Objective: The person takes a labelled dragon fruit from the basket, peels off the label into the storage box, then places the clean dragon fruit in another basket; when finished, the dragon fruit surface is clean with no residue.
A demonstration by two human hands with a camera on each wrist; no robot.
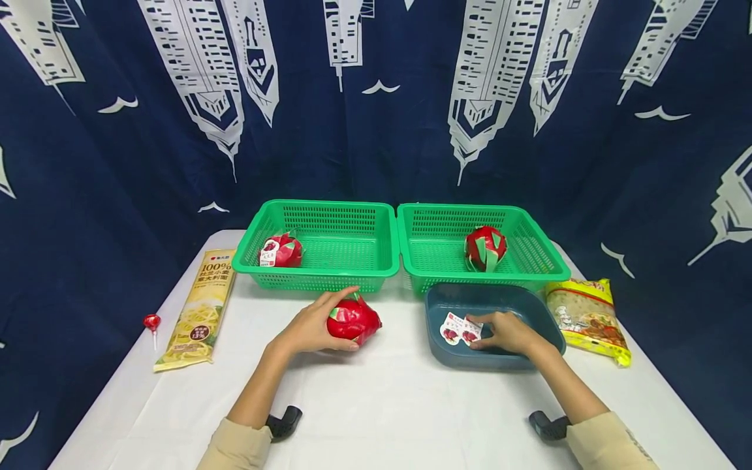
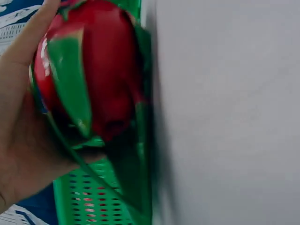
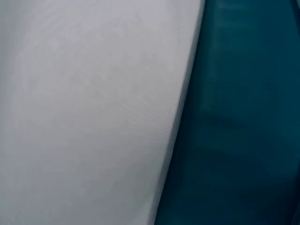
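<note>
My left hand (image 1: 311, 328) grips a red dragon fruit (image 1: 363, 321) with green scales, over the white table in front of the left green basket. Close up in the left wrist view, the dragon fruit (image 2: 110, 65) lies against the fingers and palm. My right hand (image 1: 506, 331) reaches into a dark blue basin (image 1: 490, 361). Its thumb and index finger pinch a white label (image 1: 472, 329) printed with a red fruit. Beside that one is a similar label (image 1: 450, 329). Only the basin (image 3: 239, 117) and table show in the right wrist view; the hand is out of sight there.
Two green baskets (image 1: 323, 282) (image 1: 529, 277) stand side by side at the back. A labelled dragon fruit (image 1: 286, 251) lies in the left one, another dragon fruit (image 1: 486, 248) in the right. Left are a pasta packet (image 1: 200, 310) and lollipop (image 1: 151, 322); right, a noodle packet (image 1: 589, 318).
</note>
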